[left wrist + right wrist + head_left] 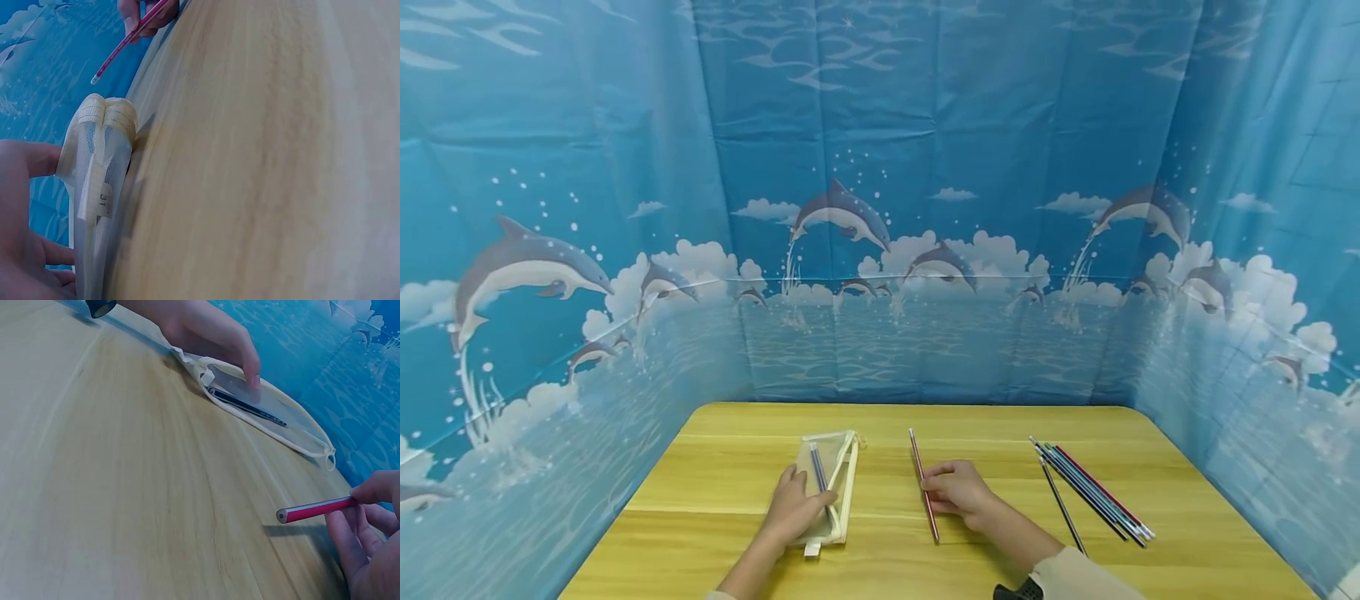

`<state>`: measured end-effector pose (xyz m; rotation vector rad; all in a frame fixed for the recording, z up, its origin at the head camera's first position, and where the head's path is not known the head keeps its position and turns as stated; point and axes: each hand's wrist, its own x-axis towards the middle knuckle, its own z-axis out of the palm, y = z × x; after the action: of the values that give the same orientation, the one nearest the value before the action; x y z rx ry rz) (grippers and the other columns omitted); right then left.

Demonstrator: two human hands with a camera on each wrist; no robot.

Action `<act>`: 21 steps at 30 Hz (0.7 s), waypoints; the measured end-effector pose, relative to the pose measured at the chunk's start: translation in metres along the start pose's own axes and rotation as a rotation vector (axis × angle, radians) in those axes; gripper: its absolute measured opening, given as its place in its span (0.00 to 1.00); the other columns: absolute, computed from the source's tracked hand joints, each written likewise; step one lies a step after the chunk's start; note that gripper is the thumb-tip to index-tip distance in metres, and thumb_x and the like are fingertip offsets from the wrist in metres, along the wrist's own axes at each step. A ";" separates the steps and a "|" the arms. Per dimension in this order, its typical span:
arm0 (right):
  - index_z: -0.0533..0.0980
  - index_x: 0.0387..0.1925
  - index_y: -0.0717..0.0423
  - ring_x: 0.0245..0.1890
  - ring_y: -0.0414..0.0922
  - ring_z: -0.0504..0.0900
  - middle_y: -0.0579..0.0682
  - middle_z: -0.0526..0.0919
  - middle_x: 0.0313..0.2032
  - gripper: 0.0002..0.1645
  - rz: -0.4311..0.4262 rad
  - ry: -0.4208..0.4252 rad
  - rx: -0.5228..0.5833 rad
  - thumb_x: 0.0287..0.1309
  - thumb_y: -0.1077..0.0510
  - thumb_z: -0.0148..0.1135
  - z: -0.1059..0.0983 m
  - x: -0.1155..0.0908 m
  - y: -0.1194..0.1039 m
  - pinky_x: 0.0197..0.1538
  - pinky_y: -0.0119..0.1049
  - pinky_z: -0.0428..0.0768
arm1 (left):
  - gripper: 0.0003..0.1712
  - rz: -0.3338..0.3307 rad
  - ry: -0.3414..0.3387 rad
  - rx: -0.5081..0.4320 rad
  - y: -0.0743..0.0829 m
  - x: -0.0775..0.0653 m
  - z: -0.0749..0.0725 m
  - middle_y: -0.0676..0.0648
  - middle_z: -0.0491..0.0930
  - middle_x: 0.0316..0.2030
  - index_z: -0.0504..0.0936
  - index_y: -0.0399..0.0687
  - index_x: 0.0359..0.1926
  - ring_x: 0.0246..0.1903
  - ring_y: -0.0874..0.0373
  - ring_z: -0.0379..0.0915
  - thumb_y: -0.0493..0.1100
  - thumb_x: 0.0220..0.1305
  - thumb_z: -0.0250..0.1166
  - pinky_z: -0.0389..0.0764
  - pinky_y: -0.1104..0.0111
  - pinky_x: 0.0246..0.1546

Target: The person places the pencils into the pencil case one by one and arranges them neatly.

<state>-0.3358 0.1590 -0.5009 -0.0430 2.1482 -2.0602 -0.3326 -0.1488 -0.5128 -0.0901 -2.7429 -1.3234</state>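
Observation:
On the left part of the table lies a translucent zippered pencil pouch (pixel 848 492) with cream edging, its mouth gaping. My left hand (pixel 793 508) holds it by its left side, thumb over the top face. Dark pencils (pixel 244 406) show inside, lying lengthwise. To the right of the pouch, my right hand (pixel 958 492) pinches a red pencil (pixel 917 454) near its middle between thumb and fingers. In the right wrist view the pencil casts a shadow on the wood, its unsharpened end facing the camera. A white tag (pixel 100 200) hangs from the pouch's near end.
Several unsharpened pencils (pixel 1097 492), dark ones and a red one, lie in a loose bundle at the right. One dark pencil (pixel 1062 504) lies slightly apart. Behind the wooden table (pixel 737 425) hangs a blue dolphin-print curtain (pixel 880 350).

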 end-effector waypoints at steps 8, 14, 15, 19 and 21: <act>0.76 0.52 0.75 0.32 0.45 0.84 0.60 0.84 0.38 0.17 -0.014 -0.026 0.014 0.66 0.67 0.65 0.021 0.006 0.001 0.36 0.39 0.88 | 0.53 -0.008 -0.019 -0.015 -0.003 0.001 -0.002 0.23 0.51 0.75 0.64 0.16 0.69 0.72 0.23 0.49 0.57 0.60 0.70 0.57 0.33 0.68; 0.76 0.52 0.75 0.32 0.45 0.83 0.60 0.83 0.39 0.17 -0.027 -0.032 0.021 0.67 0.67 0.65 0.034 0.009 -0.001 0.36 0.38 0.88 | 0.53 0.000 -0.015 -0.020 0.000 0.001 -0.004 0.22 0.50 0.74 0.64 0.16 0.68 0.71 0.22 0.49 0.56 0.60 0.71 0.56 0.32 0.67; 0.75 0.52 0.75 0.32 0.44 0.84 0.60 0.83 0.39 0.17 -0.030 -0.035 0.022 0.67 0.67 0.65 0.036 0.009 -0.001 0.36 0.38 0.88 | 0.52 0.004 -0.018 -0.021 0.000 0.001 -0.004 0.22 0.50 0.74 0.64 0.16 0.68 0.71 0.22 0.49 0.56 0.60 0.71 0.56 0.32 0.67; 0.76 0.50 0.75 0.31 0.44 0.83 0.59 0.83 0.37 0.15 -0.034 -0.057 0.022 0.66 0.68 0.64 0.045 0.007 -0.004 0.35 0.36 0.87 | 0.53 -0.004 -0.027 -0.011 -0.001 0.002 -0.002 0.22 0.50 0.74 0.64 0.16 0.68 0.71 0.22 0.49 0.57 0.60 0.70 0.56 0.32 0.67; 0.76 0.49 0.74 0.30 0.43 0.83 0.58 0.83 0.36 0.14 -0.032 -0.060 0.009 0.66 0.68 0.64 0.050 0.006 -0.005 0.33 0.36 0.87 | 0.53 -0.010 -0.030 -0.016 0.000 0.002 -0.001 0.22 0.50 0.74 0.64 0.16 0.69 0.71 0.22 0.48 0.57 0.61 0.70 0.56 0.32 0.67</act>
<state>-0.3356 0.1084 -0.4982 -0.1374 2.1158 -2.0587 -0.3343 -0.1500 -0.5121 -0.0979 -2.7616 -1.3572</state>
